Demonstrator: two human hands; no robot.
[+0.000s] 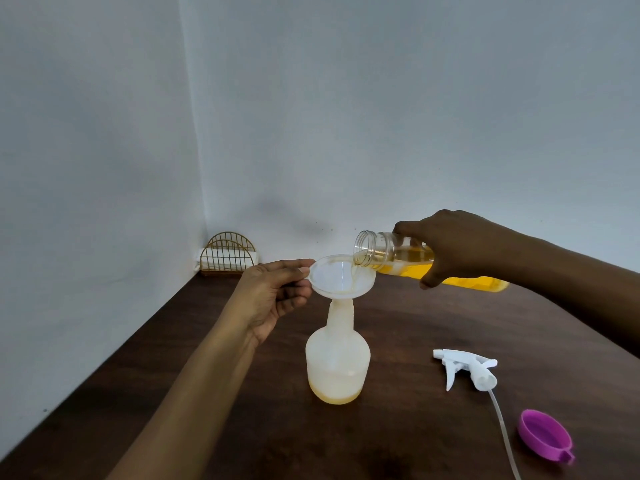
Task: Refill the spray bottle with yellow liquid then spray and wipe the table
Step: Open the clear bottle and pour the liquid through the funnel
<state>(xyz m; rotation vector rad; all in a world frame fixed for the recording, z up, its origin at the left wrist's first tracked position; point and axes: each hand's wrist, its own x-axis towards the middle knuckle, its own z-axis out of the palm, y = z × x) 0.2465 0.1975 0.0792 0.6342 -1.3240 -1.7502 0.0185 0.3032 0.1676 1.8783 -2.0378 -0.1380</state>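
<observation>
One risk: your left fingers (294, 264) pinch the funnel (341, 277) and right fingers (431, 278) grip the tilted jar (379, 252); tip faster and the funnel may overflow onto the surface (415, 327).

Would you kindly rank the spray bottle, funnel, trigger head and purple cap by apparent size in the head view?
Largest: spray bottle.
Then funnel, trigger head and purple cap look about alike; the cap lies nearest the camera, so I leave those three unranked.
</observation>
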